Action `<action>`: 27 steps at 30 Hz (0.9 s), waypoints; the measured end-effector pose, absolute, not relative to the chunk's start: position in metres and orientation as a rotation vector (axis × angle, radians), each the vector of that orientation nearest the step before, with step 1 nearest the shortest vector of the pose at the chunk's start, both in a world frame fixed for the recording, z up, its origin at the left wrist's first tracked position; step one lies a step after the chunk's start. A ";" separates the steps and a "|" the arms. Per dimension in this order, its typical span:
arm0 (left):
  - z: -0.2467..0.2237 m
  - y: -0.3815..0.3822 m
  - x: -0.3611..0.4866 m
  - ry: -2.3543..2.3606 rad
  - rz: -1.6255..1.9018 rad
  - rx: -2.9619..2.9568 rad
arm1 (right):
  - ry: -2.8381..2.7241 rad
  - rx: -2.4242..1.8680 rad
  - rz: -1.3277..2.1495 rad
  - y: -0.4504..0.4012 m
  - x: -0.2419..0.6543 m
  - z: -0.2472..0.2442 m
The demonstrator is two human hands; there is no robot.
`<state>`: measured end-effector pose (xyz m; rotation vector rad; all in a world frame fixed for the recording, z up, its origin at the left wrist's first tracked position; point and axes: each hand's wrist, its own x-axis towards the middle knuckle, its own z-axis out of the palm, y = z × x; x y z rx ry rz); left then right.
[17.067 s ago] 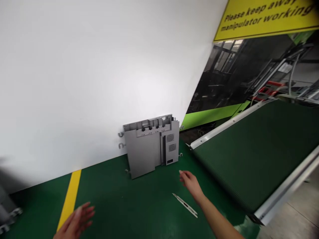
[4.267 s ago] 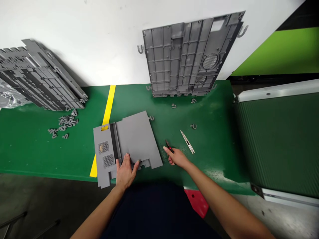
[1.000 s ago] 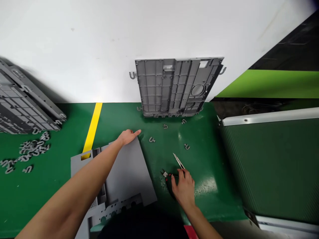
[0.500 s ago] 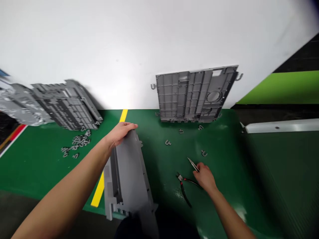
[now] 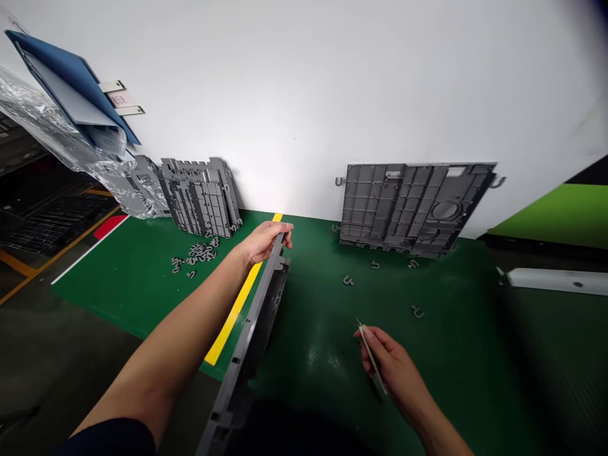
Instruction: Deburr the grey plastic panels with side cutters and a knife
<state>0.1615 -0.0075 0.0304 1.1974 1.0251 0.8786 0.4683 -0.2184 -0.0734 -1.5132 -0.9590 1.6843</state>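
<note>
My left hand (image 5: 263,244) grips the top edge of a long grey moulded panel (image 5: 249,335), which stands on its edge and reaches toward my body. My right hand (image 5: 389,362) holds a slim silver utility knife (image 5: 371,354) low over the green floor, away from the panel. Black-handled pliers lay near that hand earlier, but I cannot make them out now. Several grey U-shaped clips (image 5: 348,280) lie loose on the green floor.
A grey ribbed panel (image 5: 413,209) leans on the white wall ahead. Further left stand stacked panels (image 5: 199,196), a heap of clips (image 5: 199,253) and plastic sheeting (image 5: 47,120). A yellow floor stripe (image 5: 237,310) runs under the panel. A white rail (image 5: 555,280) lies right.
The grey panel has swung from lying flat to standing on edge in my left hand. My right hand has picked up the knife. The view has turned left.
</note>
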 end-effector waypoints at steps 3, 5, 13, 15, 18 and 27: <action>0.025 0.005 0.152 1.004 0.873 1.167 | -0.993 -1.454 1.686 -0.235 0.445 -0.048; 0.022 0.009 0.144 0.984 0.860 1.163 | -1.025 -1.424 1.682 -0.243 0.427 -0.030; 0.013 0.017 0.112 0.892 0.924 1.138 | -1.399 -1.550 1.489 -0.264 0.344 0.027; 0.013 0.019 0.108 0.862 0.922 1.147 | -1.505 -1.603 1.416 -0.270 0.326 0.039; 0.012 0.021 0.101 0.794 0.911 1.145 | -1.691 -1.700 1.285 -0.280 0.299 0.057; 0.003 0.026 0.087 0.653 0.928 1.122 | -1.923 -1.894 0.773 -0.297 0.256 0.062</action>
